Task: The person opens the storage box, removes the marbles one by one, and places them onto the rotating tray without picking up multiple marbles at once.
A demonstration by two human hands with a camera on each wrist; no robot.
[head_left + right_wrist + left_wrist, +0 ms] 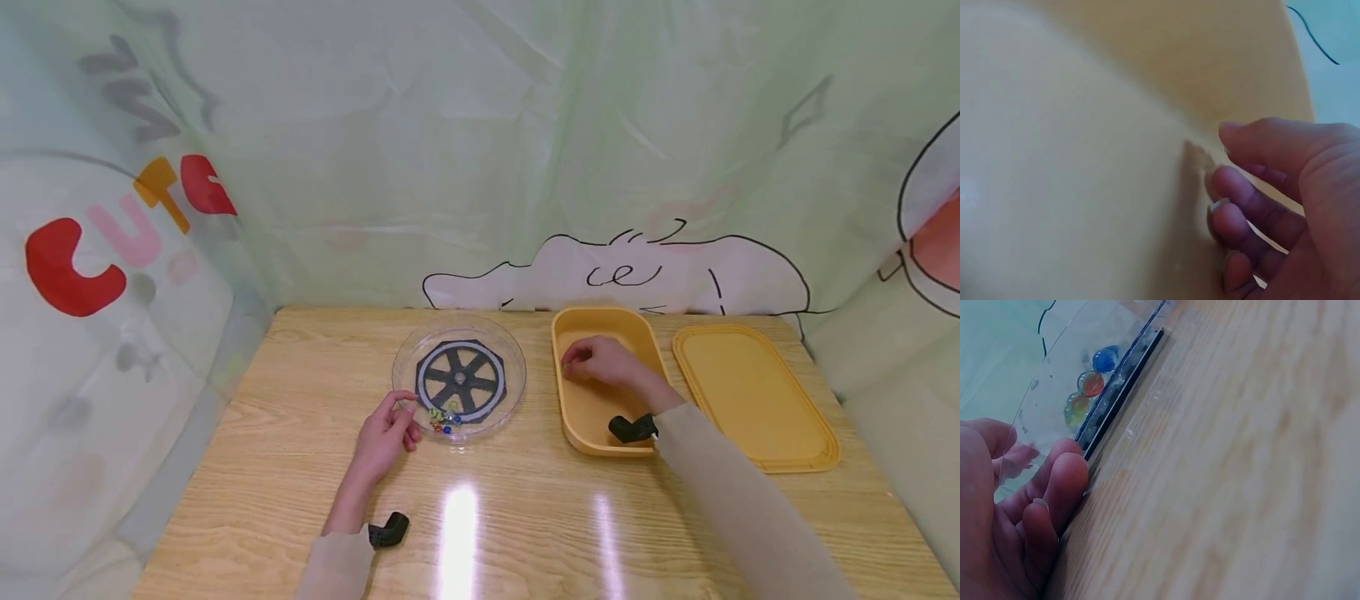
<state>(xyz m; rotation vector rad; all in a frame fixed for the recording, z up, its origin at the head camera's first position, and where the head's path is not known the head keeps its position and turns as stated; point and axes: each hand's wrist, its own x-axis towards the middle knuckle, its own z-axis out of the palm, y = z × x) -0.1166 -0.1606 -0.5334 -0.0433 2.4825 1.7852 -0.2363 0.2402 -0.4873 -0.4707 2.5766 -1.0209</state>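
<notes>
A clear round dish stands on the table, with a dark spoked wheel shape at its base. Several coloured glass marbles gather at its near left side; blue and orange marbles show through the wall in the left wrist view. My left hand holds the dish's near left rim, thumb and fingers on either side of the wall. Inside a yellow plastic box, my right hand reaches down with bent fingers near the wall. Whether a small thing sits between its fingertips is unclear.
A yellow lid lies flat on the wooden table, to the right of the box. A printed curtain hangs behind the table and along both sides. Black wrist mounts stick out from the sleeves.
</notes>
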